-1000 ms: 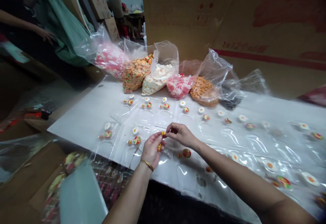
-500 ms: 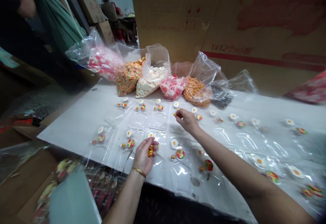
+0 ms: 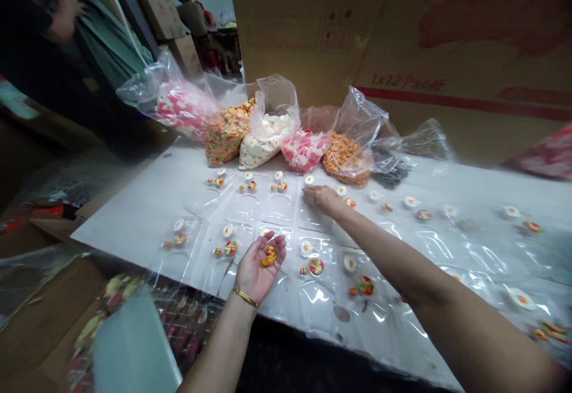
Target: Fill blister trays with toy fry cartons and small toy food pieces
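Observation:
My left hand point(image 3: 261, 265) is cupped palm up over the near row, with several small toy burgers point(image 3: 268, 257) lying in it. My right hand point(image 3: 322, 199) reaches to a clear plastic tray point(image 3: 310, 217) in the back row. Its fingers are pressed together and point down-left, just below a toy fried egg point(image 3: 309, 180); whatever lies under the fingertips is hidden. Neighbouring trays hold a fried egg, a round toy pizza point(image 3: 316, 267) and a little burger point(image 3: 303, 271) each. Part of the tray under my left hand is covered.
Along the back of the white table point(image 3: 134, 202) stand open bags of pink-and-white pieces point(image 3: 305, 150), egg pieces point(image 3: 259, 147) and orange pieces point(image 3: 346, 158). Large cartons point(image 3: 304, 30) rise behind. An open box point(image 3: 49, 327) is at the lower left. A person's hand point(image 3: 67, 12) shows at upper left.
My left hand has opened from closed fingers into a cupped palm, showing the burgers. My right hand has lowered slightly onto the tray; the burger at its fingertips is now out of sight.

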The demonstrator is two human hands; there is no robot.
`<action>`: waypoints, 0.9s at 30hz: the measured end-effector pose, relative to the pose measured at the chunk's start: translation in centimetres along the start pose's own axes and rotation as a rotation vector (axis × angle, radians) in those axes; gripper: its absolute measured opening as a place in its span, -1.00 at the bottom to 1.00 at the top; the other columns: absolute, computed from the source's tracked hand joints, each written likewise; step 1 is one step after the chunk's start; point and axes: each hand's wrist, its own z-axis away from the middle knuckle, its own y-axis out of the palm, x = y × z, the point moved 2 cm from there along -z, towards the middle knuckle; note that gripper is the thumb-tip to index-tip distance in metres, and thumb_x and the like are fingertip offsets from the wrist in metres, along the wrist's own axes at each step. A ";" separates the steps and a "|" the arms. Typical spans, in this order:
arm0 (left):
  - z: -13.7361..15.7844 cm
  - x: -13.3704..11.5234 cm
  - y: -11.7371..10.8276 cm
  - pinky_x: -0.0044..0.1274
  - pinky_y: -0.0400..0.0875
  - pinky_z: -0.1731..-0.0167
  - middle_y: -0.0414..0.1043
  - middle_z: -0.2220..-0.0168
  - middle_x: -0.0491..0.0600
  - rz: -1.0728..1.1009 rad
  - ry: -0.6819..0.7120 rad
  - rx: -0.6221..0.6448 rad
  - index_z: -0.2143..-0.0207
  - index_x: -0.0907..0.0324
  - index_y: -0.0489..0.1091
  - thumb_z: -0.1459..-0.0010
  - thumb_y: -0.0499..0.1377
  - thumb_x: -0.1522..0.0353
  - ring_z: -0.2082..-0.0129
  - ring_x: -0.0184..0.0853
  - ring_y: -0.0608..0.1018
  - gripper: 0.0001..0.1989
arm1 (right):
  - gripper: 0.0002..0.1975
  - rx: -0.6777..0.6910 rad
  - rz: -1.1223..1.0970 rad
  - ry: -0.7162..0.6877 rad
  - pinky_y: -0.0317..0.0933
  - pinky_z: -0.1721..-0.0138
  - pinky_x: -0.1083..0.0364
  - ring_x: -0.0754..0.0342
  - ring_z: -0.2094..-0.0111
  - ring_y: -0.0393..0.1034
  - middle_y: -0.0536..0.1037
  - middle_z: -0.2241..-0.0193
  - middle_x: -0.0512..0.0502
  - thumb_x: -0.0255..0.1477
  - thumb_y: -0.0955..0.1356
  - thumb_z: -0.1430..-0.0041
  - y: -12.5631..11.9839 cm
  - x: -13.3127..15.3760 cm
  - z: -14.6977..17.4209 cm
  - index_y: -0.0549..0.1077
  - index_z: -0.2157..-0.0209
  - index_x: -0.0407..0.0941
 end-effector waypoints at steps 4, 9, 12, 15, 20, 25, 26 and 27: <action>-0.6 0.5 0.9 -0.44 0.41 0.24 0.44 0.27 0.14 0.066 -0.026 0.070 0.32 0.32 0.37 -0.16 -0.04 0.32 0.25 -0.28 0.50 -0.73 | -0.70 -0.225 -0.284 0.046 0.18 0.11 0.11 0.07 0.15 0.35 0.48 0.16 -0.18 -0.57 0.19 -0.12 -1.8 3.4 3.0 0.43 0.15 -0.16; -1.1 1.8 1.6 -0.56 0.41 0.41 0.42 0.42 0.05 0.072 -0.001 0.052 0.35 0.32 0.39 -0.18 -0.06 0.28 0.44 -0.42 0.48 -0.68 | -0.83 -0.038 -0.611 -0.381 0.23 0.26 0.16 0.13 0.30 0.37 0.49 0.32 -0.10 -0.44 0.29 -0.09 -2.6 10.3 7.0 0.48 0.27 -0.10; -1.0 2.8 1.9 -0.60 0.42 0.37 0.42 0.43 0.02 0.031 0.009 0.049 0.38 0.32 0.39 -0.15 -0.02 0.41 0.44 -0.45 0.48 -0.78 | -0.86 -0.056 -0.689 -0.316 0.22 0.28 0.16 0.13 0.33 0.36 0.48 0.38 -0.10 -0.47 0.29 -0.08 -2.2 10.7 8.5 0.49 0.33 -0.13; -0.9 3.8 2.2 -0.59 0.43 0.30 0.44 0.39 0.02 -0.083 0.030 0.045 0.39 0.32 0.38 -0.05 0.04 0.60 0.37 -0.43 0.51 -0.85 | -0.88 -0.134 -0.831 -0.179 0.23 0.32 0.17 0.15 0.39 0.36 0.48 0.44 -0.06 -0.44 0.31 -0.06 -1.8 8.3 9.4 0.48 0.36 -0.13; -0.9 5.0 2.6 -0.67 0.43 0.42 0.47 0.41 0.05 -0.154 0.037 -0.021 0.37 0.29 0.34 -0.04 0.05 0.62 0.40 -0.44 0.53 -0.85 | -0.88 -0.416 -0.754 0.335 0.20 0.40 0.16 0.14 0.47 0.35 0.49 0.50 -0.02 -0.42 0.36 0.04 -1.8 -0.1 9.5 0.45 0.40 -0.16; -0.4 5.5 2.8 -0.71 0.41 0.52 0.48 0.45 0.05 -0.180 0.068 -0.041 0.44 0.27 0.31 -0.04 0.08 0.60 0.51 -0.48 0.51 -0.89 | -0.91 -0.316 -0.295 0.524 0.14 0.36 0.14 0.11 0.42 0.34 0.50 0.47 -0.06 -0.49 0.31 0.01 -1.2 -5.1 7.6 0.47 0.44 -0.16; -0.3 5.6 2.8 -0.71 0.41 0.51 0.48 0.44 0.05 -0.182 0.071 -0.044 0.45 0.27 0.31 -0.03 0.09 0.61 0.51 -0.49 0.51 -0.89 | -0.88 -0.241 -0.218 0.486 0.13 0.35 0.14 0.09 0.40 0.34 0.51 0.44 -0.10 -0.50 0.29 -0.01 -0.8 -5.2 7.2 0.48 0.43 -0.16; -0.2 5.6 2.8 -0.71 0.41 0.51 0.48 0.44 0.05 -0.184 0.075 -0.047 0.45 0.27 0.31 -0.03 0.09 0.61 0.51 -0.49 0.51 -0.89 | -0.85 -0.178 -0.154 0.447 0.13 0.34 0.14 0.07 0.37 0.34 0.51 0.40 -0.13 -0.51 0.27 -0.04 -0.5 -5.2 7.0 0.48 0.42 -0.17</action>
